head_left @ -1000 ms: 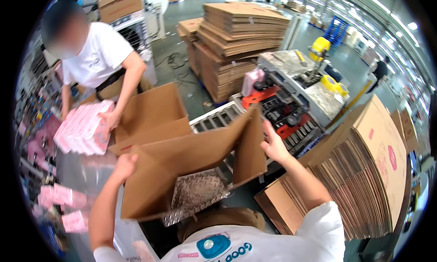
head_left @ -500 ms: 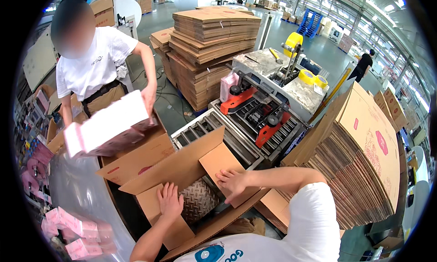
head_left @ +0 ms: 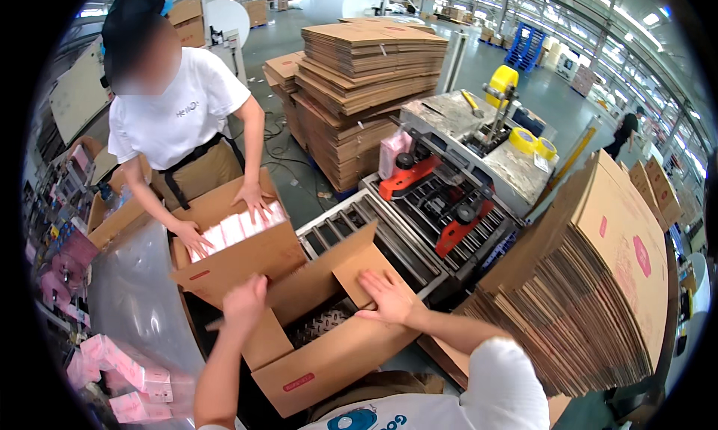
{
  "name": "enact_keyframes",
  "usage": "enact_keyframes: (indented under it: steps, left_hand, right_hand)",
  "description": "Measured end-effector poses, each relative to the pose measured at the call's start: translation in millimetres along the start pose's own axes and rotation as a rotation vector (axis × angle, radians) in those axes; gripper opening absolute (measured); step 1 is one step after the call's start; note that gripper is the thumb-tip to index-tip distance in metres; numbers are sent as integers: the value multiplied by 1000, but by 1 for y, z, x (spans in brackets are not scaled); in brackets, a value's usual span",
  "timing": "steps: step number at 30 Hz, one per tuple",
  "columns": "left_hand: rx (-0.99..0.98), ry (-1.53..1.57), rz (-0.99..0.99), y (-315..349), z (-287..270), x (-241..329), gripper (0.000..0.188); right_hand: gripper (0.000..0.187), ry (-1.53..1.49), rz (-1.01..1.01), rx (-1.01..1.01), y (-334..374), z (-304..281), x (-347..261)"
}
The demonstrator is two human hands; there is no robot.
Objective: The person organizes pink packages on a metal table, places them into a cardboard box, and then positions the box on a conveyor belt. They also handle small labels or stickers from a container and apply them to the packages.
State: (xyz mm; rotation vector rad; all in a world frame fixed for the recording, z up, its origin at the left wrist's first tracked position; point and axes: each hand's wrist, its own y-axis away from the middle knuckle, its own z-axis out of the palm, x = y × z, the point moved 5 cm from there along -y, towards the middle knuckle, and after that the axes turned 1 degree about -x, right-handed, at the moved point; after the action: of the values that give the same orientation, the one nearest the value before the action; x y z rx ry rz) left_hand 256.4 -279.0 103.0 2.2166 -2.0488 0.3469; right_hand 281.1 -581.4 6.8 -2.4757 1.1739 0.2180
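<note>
One open cardboard box sits at the lower centre of the frame, a patterned metal plate visible inside its opening. The right hand lies with fingers outstretched and flat on the right end flap; the left hand, blurred over the left side, looks curled, but whether it grips anything I cannot tell. The box should be light, stiff along its walls yet springy at the flap creases, so its wall corners likely offer the surest hold.

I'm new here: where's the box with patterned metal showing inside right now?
In the head view, the box is low and central, touched by the person's right hand, between the packed carton at upper left and the flattened cartons at right.
</note>
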Motion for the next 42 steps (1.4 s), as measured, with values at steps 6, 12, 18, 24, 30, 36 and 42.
enact_keyframes:
  steps: [6, 12, 18, 24, 30, 36, 42]
  left_hand:
    - [-78, -84, 129, 114, 101, -28, 67]
    - [-5, 71, 29, 131, 76, -110, 63]
    - [209, 347, -481, 176, 125, -230, 52]
    - [53, 2004, -624, 221, 213, -157, 67]
    - [17, 1865, -833, 228, 162, -114, 81]
    - [-21, 1424, -645, 221, 85, -105, 74]
    - [-180, 445, -765, 225, 97, -117, 46]
  right_hand:
    - [60, -1386, 913, 492, 10, 21, 52]
    - [65, -727, 987, -71, 56, 164, 156]
    - [79, -1434, 1035, -265, 74, 225, 111]
    - [47, -748, 690, -520, -47, -48, 54]
    - [26, -1190, 224, -559, -66, -118, -82]
    - [73, -552, -534, -1034, -38, -11, -180]
    - [76, 365, 91, 123, -51, -20, -18]
